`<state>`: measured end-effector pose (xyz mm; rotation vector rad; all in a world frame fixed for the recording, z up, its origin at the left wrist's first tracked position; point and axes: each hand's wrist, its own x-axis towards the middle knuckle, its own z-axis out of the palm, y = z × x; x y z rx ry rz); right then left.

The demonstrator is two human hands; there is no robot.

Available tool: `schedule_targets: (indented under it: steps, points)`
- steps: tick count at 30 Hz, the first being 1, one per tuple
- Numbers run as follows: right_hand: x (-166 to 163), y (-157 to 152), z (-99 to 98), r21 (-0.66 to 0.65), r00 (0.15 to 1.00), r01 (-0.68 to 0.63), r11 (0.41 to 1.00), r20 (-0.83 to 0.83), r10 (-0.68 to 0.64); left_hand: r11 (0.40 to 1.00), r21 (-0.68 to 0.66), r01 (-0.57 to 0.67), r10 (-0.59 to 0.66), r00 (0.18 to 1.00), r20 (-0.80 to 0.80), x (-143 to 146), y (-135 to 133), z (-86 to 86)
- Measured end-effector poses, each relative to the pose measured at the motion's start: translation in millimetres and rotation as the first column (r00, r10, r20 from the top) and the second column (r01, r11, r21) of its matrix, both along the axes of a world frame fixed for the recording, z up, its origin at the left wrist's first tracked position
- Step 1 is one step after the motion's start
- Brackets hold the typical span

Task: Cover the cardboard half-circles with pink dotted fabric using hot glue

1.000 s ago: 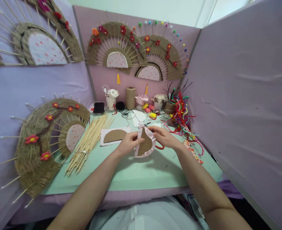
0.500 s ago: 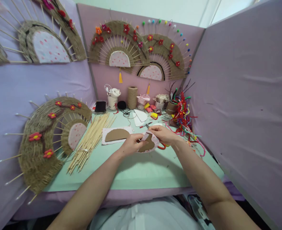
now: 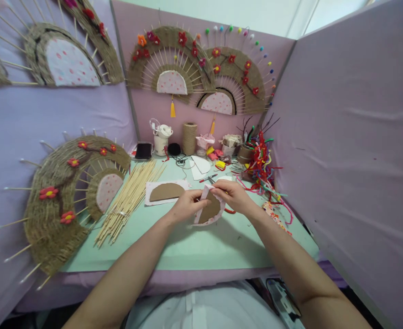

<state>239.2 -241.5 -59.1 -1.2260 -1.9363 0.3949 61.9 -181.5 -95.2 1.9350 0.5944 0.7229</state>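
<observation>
Two cardboard half-discs (image 3: 211, 212), one skewer bundle (image 3: 129, 198), one twine spool (image 3: 189, 139), two yellow tassels (image 3: 173, 110), apparently four fans (image 3: 50, 219)

On my feed, I took the half-round piece (image 3: 211, 210) for matt brown cardboard, its edging (image 3: 206, 191) for thin, soft, crinkled cloth. The sticks (image 3: 129, 201) looked like smooth bare wood, and the twine spool (image 3: 189, 139) coarse and fibrous. I saw fuzzy pipe cleaners (image 3: 261, 157), a smooth, matt top on the counter (image 3: 201, 253), and creased, dull fabric over the right-hand partition (image 3: 348, 137).
</observation>
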Motion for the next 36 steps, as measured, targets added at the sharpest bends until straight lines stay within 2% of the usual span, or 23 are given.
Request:
schedule_targets:
  steps: [3, 5, 7, 9, 10, 12, 14, 16, 19, 26, 30, 33, 35, 36]
  points:
    - [4, 0, -3.0, -0.007, 1.0, 0.004, 1.0, 0.001, -0.004, 1.0, -0.019, 0.017, -0.017, 1.0, -0.001, 0, 0, 0.2]
    - [9, 2, -1.2, -0.141, 0.996, -0.075, 0.987, -0.064, 0.066, 0.999, -0.024, 0.023, -0.023, 1.0, -0.01, -1, 0, 0.6]
    - [13, 6, 2.5, -0.319, 0.977, -0.184, 0.93, -0.163, 0.137, 1.0, -0.012, 0.025, -0.025, 0.999, -0.027, -2, -1, 1.1]
    - [13, 10, 6.3, -0.432, 0.961, -0.224, 0.873, -0.245, 0.126, 1.0, 0.001, 0.029, -0.029, 0.998, -0.05, -2, -2, 1.7]
    - [12, 12, 7.8, -0.441, 0.962, -0.195, 0.876, -0.26, 0.084, 1.0, 0.007, 0.028, -0.027, 0.998, -0.06, -2, -2, 2.0]
    - [5, 14, 9.7, -0.348, 0.974, -0.048, 0.936, -0.226, -0.034, 1.0, 0.025, 0.013, -0.011, 0.997, -0.072, -2, -3, 2.2]
    - [-3, 13, 9.8, -0.128, 0.977, 0.141, 0.982, -0.139, -0.159, 0.999, 0.048, -0.016, 0.02, 0.997, -0.071, -2, -3, 1.9]
    - [-11, 10, 7.9, 0.09, 0.97, 0.24, 0.967, -0.056, -0.236, 0.997, 0.058, -0.05, 0.053, 0.997, -0.058, -1, -3, 0.9]
    - [-17, 7, 1.8, 0.247, 0.972, 0.224, 0.943, 0.02, -0.236, 0.997, 0.031, -0.065, 0.066, 0.997, -0.036, 0, -2, -0.9]
    - [-14, 13, -14.8, 0.41, 0.96, 0.089, 0.908, 0.207, -0.188, 0.998, -0.044, -0.04, 0.039, 0.999, -0.021, 1, -5, 2.1]
    - [-10, 8, -16.3, 0.447, 0.956, 0.021, 0.894, 0.254, -0.149, 0.996, -0.086, 0.002, -0.001, 1.0, 0.014, -1, -6, 6.9]
    - [-5, -2, -4.2, 0.446, 0.983, 0.021, 0.895, 0.154, -0.099, 0.996, -0.087, 0.013, -0.011, 0.999, 0.03, -2, -4, 7.2]
    - [-2, -5, 8.8, 0.401, 0.992, 0.123, 0.908, -0.025, -0.123, 0.997, -0.079, 0.016, -0.016, 1.0, 0.012, -3, -3, 5.3]
    - [0, -4, 15.0, 0.335, 0.983, 0.176, 0.926, -0.111, -0.146, 0.997, -0.07, 0.019, -0.019, 1.0, 0.003, -3, -2, 4.1]
